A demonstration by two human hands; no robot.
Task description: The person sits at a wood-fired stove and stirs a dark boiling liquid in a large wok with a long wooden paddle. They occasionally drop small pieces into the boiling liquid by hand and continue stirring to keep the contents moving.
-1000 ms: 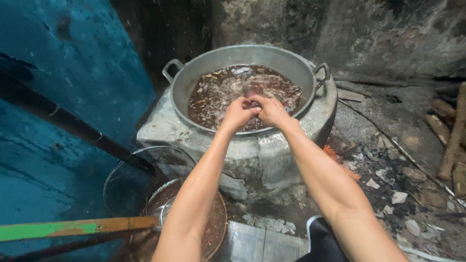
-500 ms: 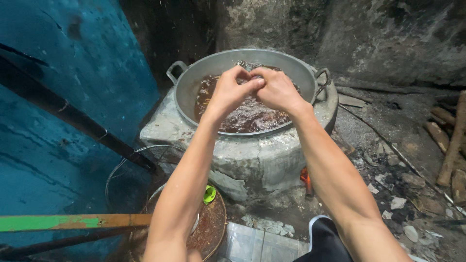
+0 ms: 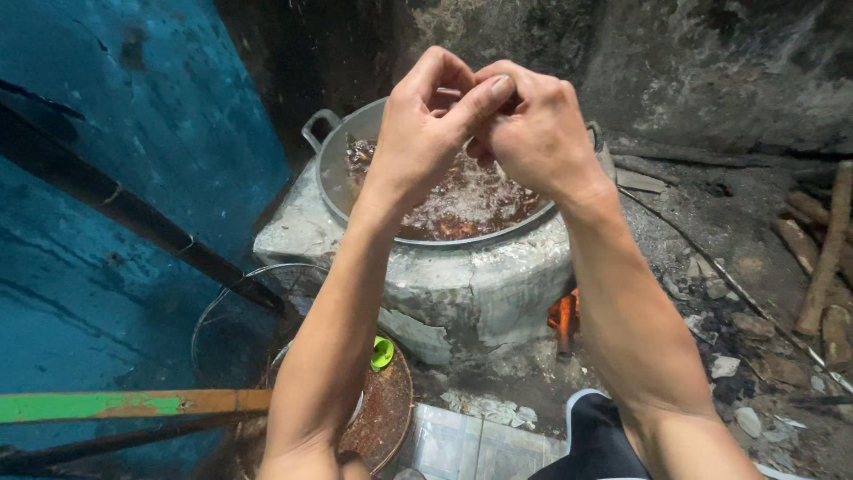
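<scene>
Your left hand (image 3: 425, 124) and right hand (image 3: 533, 133) are raised together in front of you, above the big metal pan (image 3: 444, 191), and they touch each other at the fingers. Both are curled shut, with your left thumb laid across the knuckles of your right; if something small is pinched between them, it is hidden by the fingers, so you cannot tell what either grip holds. Below your hands, the pan sits in the top of a rough, cracked cement stove (image 3: 453, 293), filled with a dark reddish-brown liquid that froths pale at the middle. One loop handle shows at the pan's far-left rim. At the foot of the stove, on its right side, embers (image 3: 562, 313) glow orange in an opening. Beside your left forearm, low in view, lies a round flat tray (image 3: 386, 418) with a rusty-brown surface and a small green object (image 3: 382, 353) at its upper edge. A wire-rimmed basket (image 3: 235, 324) stands just left of it, against the blue wall (image 3: 107, 107). A green and orange painted plank (image 3: 124, 404) crosses the lower-left corner. To the right, pieces of firewood (image 3: 822, 244) lean by the dark wall, with ash and rubble scattered on the ground around them.
</scene>
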